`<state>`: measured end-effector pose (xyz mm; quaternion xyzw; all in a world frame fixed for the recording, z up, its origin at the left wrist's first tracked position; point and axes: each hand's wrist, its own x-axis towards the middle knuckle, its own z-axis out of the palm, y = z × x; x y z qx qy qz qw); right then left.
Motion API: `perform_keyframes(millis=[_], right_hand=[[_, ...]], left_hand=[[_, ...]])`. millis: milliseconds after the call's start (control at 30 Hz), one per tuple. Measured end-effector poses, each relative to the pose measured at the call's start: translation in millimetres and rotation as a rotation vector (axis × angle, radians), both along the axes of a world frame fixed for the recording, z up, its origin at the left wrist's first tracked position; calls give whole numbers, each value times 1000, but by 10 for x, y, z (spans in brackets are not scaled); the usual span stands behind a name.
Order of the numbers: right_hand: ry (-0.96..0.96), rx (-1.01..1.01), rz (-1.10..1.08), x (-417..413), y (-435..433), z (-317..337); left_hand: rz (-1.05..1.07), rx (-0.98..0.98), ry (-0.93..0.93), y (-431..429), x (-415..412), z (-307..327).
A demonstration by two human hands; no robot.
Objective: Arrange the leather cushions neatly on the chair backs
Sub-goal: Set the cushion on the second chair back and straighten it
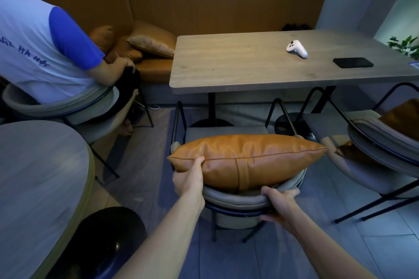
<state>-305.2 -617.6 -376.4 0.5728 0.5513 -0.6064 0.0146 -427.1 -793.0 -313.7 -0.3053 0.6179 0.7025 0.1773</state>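
On the chair back point(235, 199), cushion point(247, 161) lengthwise left-to-right.

The cushion point(247, 161) hides most of the chair seat point(226, 130), and the right hand point(280, 205) has its fingertips tucked under the backrest point(235, 199). A second cushion point(401, 115) is cut by the right edge. Dark things point(294, 26) behind the counter point(249, 61), possibly shoes.

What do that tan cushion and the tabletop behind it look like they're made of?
The cushion looks like smooth leather or faux leather: soft sheen, creases and a stitched seam. The tabletop looks like pale matte wood or a wood-look laminate, with visible grain streaks; which one can't be told.
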Motion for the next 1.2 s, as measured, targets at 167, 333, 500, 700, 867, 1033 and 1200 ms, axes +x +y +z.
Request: perform_keyframes(millis=[167, 333, 500, 700, 867, 1033, 1200], right_hand=[[50, 2, 47, -235, 26, -66], [47, 17, 33, -523, 20, -96], [50, 16, 11, -680, 28, 19], [-251, 1083, 383, -595, -242, 123], [8, 1327, 1056, -529, -723, 58], [-145, 1184, 1253, -953, -790, 102], [-157, 1133, 1266, -952, -769, 106]], left_hand=[[-3, -31, 11, -43, -211, -65], [-117, 6, -12, -200, -534, -69], [-168, 2, -7, -195, -730, -53], [-168, 7, -18, -165, -741, -79], [-229, 112, -34, -220, -725, -46], [-237, 125, -25, -223, -731, -2], [-261, 147, -24, -236, -695, -1]])
